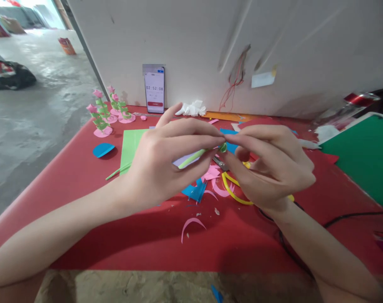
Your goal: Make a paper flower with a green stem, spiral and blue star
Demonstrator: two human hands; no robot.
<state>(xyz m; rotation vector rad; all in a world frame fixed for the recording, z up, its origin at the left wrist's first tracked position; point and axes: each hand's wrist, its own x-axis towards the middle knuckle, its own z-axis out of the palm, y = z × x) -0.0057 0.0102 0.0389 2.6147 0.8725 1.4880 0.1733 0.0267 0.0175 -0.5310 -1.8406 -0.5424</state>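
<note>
A narrow green paper strip (193,158) runs through both my hands above the table. My left hand (175,155) is closed on the strip, its index finger raised. The strip's long tail sticks out behind that hand, over a light green paper sheet. My right hand (273,160) pinches the other end, where the strip is rolled into a small green curl between the fingertips of both hands. Beneath my hands lie yellow-handled scissors (233,191), partly hidden by the right hand, with pink paper scraps (212,172) and a blue paper scrap (196,191).
Pink-and-green paper flowers (101,111) stand at the back left of the red table (141,244). A blue paper disc (103,150) lies before them. A phone (155,90) showing a timer leans on the back panel. A green board (361,155) and a black cable (355,215) are at right.
</note>
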